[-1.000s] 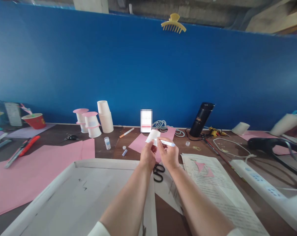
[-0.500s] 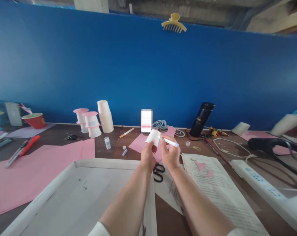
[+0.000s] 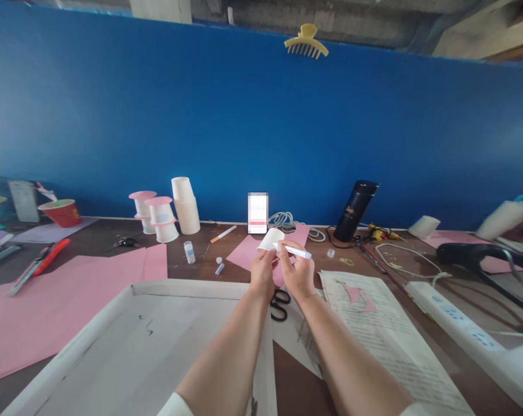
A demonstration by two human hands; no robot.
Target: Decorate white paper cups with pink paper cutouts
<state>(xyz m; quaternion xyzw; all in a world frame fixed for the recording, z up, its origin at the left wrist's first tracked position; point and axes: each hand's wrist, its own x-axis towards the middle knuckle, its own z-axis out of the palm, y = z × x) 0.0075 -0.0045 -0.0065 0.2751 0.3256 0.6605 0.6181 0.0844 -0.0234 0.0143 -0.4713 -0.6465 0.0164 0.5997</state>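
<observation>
My left hand (image 3: 262,273) is closed on a small white paper cup (image 3: 271,238), tilted on its side above the desk. In my right hand (image 3: 299,276) is a white marker pen (image 3: 294,250), its tip at the cup's right side. Any mark on the cup is too small to make out. Beneath both hands lies pink paper (image 3: 243,252). The black handles of a pair of scissors (image 3: 280,305) show just below my left hand. A small lilac pen cap (image 3: 219,268) lies to the left of my hands.
A shallow white box lid (image 3: 179,323) fills the front left. Stacked paper cups (image 3: 186,207) and pink-topped cups (image 3: 164,218) stand at the back. A black flask (image 3: 357,211) leans right of a phone (image 3: 258,214). A power strip (image 3: 464,323) and an open-bladed utility knife (image 3: 40,263) lie at the sides.
The cup has turned a little in my left hand. My right hand has shifted slightly left and down, bringing the marker further across the cup.
</observation>
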